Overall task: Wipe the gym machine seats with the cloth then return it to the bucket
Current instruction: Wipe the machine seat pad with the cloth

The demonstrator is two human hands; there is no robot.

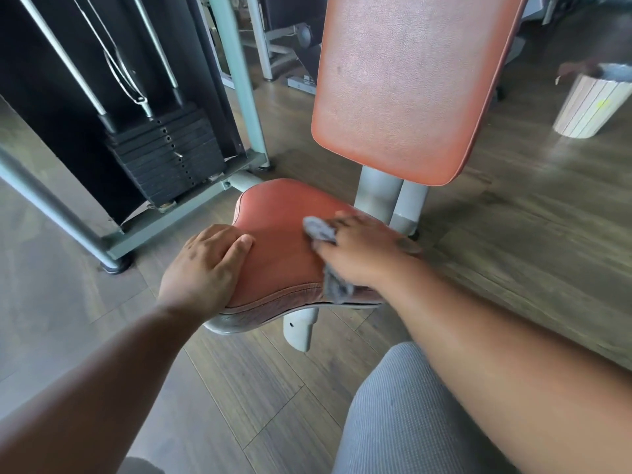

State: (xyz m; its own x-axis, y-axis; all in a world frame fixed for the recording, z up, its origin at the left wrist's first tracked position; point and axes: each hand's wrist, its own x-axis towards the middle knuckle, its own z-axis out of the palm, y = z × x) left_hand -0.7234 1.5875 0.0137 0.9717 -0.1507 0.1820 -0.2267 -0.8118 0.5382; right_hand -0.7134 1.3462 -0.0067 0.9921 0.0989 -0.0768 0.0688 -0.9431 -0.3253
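The red-brown padded seat of a gym machine lies low in the middle of the view, with its tall back pad rising behind it. My right hand presses a small grey cloth onto the right side of the seat; part of the cloth hangs out under my palm at the seat's front edge. My left hand rests flat over the seat's left edge, fingers straight. A pale ribbed bucket stands on the floor at the far right.
A black weight stack with steel guide rods stands to the left inside a grey metal frame. Grey posts carry the back pad. The floor is wood plank. My grey-clad knee fills the lower right.
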